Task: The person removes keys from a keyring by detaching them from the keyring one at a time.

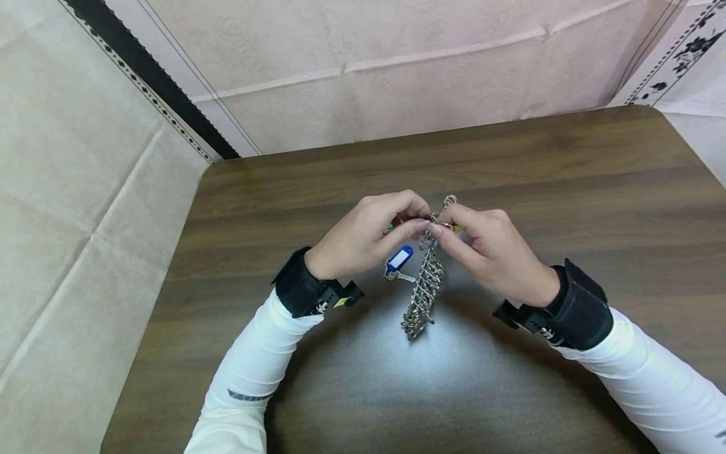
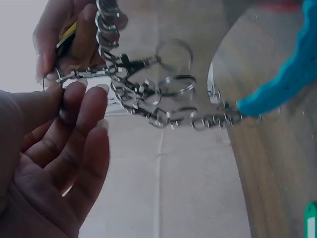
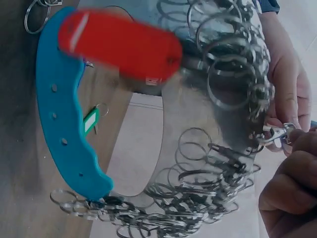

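A glossy holder has a turquoise grip (image 3: 47,99) and a fringe of metal split rings and clasps (image 3: 218,178) along its edge. In the head view it shows nearly edge-on, its ringed strip (image 1: 425,290) slanting down between the hands. My left hand (image 1: 371,233) pinches a small metal clasp (image 3: 277,135) between thumb and index finger. Against those fingertips, my right hand (image 1: 496,249) pinches a thin ring (image 2: 45,83). A yellow and black piece (image 2: 67,39), its kind unclear, shows among the right fingers. A red key tag (image 3: 121,44) hangs blurred before the panel.
On the wooden table (image 1: 340,391) lies a blue key tag (image 1: 399,257) with keys (image 1: 398,275), just below the left fingers. A green key tag (image 3: 91,120) lies beyond the grip. Pale cloth (image 1: 397,82) hangs behind the table's far edge.
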Action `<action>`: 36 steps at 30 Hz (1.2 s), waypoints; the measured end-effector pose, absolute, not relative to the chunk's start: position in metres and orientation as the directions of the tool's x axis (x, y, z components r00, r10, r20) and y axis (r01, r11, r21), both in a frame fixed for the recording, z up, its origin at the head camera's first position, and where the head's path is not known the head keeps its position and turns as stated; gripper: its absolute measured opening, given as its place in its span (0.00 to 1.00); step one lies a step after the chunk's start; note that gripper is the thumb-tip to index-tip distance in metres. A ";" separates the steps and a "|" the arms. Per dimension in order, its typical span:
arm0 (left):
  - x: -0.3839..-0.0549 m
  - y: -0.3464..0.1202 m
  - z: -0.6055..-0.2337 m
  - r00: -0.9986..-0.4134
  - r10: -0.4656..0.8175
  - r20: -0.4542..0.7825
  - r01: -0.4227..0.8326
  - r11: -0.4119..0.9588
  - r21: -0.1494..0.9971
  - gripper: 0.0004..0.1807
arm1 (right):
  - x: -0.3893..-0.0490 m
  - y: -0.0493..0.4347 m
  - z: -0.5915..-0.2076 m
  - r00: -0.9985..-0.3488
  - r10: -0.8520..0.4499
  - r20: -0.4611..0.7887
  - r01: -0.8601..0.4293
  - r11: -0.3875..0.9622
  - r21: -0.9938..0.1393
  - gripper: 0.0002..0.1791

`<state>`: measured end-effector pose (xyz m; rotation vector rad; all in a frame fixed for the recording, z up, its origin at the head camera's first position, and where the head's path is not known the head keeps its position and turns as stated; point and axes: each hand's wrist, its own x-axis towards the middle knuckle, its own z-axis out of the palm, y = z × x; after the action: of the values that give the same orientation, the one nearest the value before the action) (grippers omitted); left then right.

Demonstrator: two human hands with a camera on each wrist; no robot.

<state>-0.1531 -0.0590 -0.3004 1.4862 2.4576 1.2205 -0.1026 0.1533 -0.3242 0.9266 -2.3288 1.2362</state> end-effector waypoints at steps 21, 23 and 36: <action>-0.146 -0.053 -0.304 -0.501 0.706 0.500 0.813 0.187 0.552 0.04 | -0.102 0.159 -0.326 -0.673 -0.468 0.573 -0.728 0.283 -0.625 0.09; -0.147 -0.053 -0.304 -0.509 0.701 0.500 0.807 0.186 0.561 0.05 | -0.102 0.160 -0.326 -0.680 -0.470 0.563 -0.719 0.273 -0.640 0.09; -0.148 -0.053 -0.306 -0.500 0.686 0.528 0.821 0.181 0.542 0.05 | -0.102 0.161 -0.323 -0.705 -0.475 0.527 -0.692 0.295 -0.659 0.11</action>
<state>-0.1481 -0.0525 -0.3056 1.6361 2.5355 1.3530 -0.1021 0.1613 -0.3233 1.0722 -2.3324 1.3683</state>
